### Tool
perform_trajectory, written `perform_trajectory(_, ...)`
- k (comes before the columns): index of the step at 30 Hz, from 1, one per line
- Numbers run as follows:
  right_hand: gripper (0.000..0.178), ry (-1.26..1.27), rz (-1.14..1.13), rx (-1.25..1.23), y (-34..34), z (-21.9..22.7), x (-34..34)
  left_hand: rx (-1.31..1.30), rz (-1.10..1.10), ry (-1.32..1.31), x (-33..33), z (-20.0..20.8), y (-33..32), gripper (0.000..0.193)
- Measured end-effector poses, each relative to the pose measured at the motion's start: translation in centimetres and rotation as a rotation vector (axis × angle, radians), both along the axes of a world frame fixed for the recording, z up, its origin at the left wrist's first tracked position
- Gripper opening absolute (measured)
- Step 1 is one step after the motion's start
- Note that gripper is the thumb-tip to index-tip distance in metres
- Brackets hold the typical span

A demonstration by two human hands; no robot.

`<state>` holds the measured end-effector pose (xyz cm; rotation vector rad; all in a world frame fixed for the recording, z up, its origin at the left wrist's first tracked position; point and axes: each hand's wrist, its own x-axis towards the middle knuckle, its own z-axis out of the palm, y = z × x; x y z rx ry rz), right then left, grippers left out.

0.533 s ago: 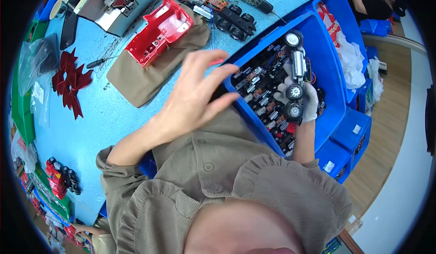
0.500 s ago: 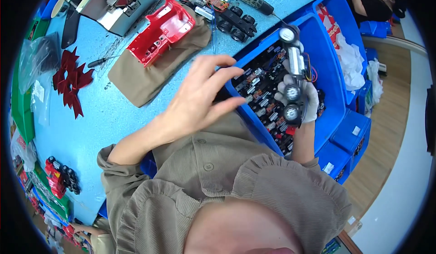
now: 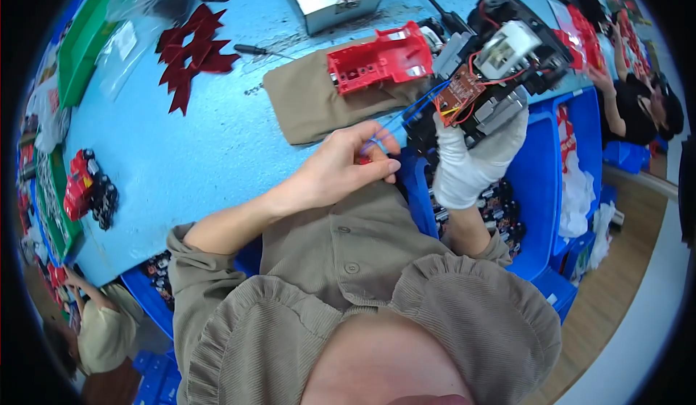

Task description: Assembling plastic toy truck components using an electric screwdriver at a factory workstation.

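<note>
My right hand (image 3: pixel 475 162), in a white glove, holds a black toy truck chassis (image 3: pixel 500 50) up over the table edge and the bin. The chassis carries a brown circuit board (image 3: pixel 458 95), red and yellow wires and a white plastic housing. Blue wires (image 3: pixel 417 106) run from it toward my bare left hand (image 3: pixel 337 167), whose fingers are pinched on them. A small red piece (image 3: pixel 365 160) shows among those fingers; its kind is unclear. Beyond, a red truck body shell (image 3: pixel 380 61) lies hollow side up on a brown cloth pad (image 3: pixel 304 108).
Under my right hand stands a blue bin (image 3: pixel 540 188) with several chassis in it. On the blue table are a screwdriver (image 3: pixel 250 48), dark red ribbon pieces (image 3: pixel 192 57), a metal box fixture (image 3: pixel 337 3) and a red toy truck (image 3: pixel 87 188). Other people work at far right and lower left.
My right hand has lifted the chassis out from over the bin, up toward the table and turned it so its circuit board shows. My left hand has closed from spread fingers onto the blue wires.
</note>
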<state>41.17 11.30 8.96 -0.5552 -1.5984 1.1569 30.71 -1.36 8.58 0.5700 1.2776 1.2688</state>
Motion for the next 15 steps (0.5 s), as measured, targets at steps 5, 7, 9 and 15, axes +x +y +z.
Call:
perform_trajectory(5,0.078,-0.387,0.452,-0.247,2.1,2.0,4.0,0.100,-0.101,0.881,-4.9,5.7,-4.7,0.017)
perform_trajectory(7,0.072,-0.418,0.695,-0.545,3.6,0.9,4.4,0.186,-0.077,1.243,-6.5,8.5,-6.0,0.021)
perform_trajectory(9,0.063,-0.456,1.154,-1.130,4.8,-1.0,4.3,0.178,-0.070,1.401,-7.1,9.7,-6.4,0.024)
perform_trajectory(15,0.060,-0.529,1.116,-1.791,5.9,-10.3,5.6,-0.127,-0.406,1.605,-8.5,8.5,-5.1,0.014)
